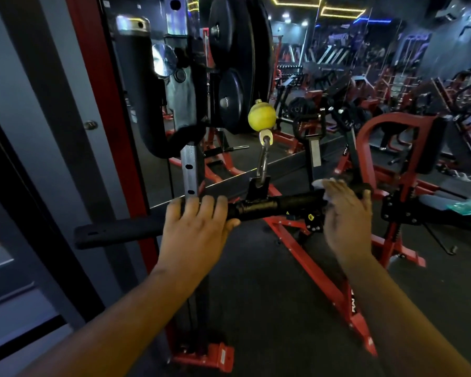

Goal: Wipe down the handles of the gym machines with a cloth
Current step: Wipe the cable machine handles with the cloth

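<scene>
The small white cloth [327, 187] is mostly hidden under the right hand [347, 216] — blurred, wrapped over the black cable-hung bar handle [259, 208]; the left hand [196, 224] grips its other side, below a yellow ball stopper [261, 117].

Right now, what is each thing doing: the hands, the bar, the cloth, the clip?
Left hand: fingers curled over the bar, holding it.
Right hand: presses the cloth on the bar's right end.
Bar: hanging, roughly level.
Cloth: white, bunched under the right hand, mostly hidden.
Clip: closed, joins the bar to the yellow ball.
</scene>
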{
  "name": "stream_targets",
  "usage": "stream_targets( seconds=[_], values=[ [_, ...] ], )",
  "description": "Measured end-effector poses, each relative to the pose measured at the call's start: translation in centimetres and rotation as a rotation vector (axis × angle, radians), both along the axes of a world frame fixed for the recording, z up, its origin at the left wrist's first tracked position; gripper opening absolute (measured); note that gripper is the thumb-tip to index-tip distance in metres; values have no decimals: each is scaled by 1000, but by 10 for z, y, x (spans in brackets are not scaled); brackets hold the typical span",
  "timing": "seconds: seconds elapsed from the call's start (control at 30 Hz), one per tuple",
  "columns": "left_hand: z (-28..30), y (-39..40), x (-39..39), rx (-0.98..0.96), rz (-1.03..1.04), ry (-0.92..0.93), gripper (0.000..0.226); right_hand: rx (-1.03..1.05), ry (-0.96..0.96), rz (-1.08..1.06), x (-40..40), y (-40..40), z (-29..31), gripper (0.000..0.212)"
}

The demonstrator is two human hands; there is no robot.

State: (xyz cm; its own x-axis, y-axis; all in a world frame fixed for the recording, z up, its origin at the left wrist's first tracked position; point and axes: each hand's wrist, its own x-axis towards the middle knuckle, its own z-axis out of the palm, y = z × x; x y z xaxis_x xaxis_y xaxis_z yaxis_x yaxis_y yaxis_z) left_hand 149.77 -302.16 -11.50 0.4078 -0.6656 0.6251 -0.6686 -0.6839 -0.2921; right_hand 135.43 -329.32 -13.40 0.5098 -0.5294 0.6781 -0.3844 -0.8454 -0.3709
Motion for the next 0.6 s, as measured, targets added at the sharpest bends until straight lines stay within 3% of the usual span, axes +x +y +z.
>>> stream_targets(
  seconds=[0.13,0.33,0.43,0.6],
  values=[
    [-7,4,5,-11,14,56,50,48,-80,-14,12,21,-2,64],
    [0,5,13,36,-9,167,61,-261,41,247,49,85,-17,57],
    [4,8,17,37,-30,146,60,-320,41,196,40,58,-17,59],
    [11,6,12,48,-61,108,59,-126,-13,-59,14,-1,-7,65]
  ],
)
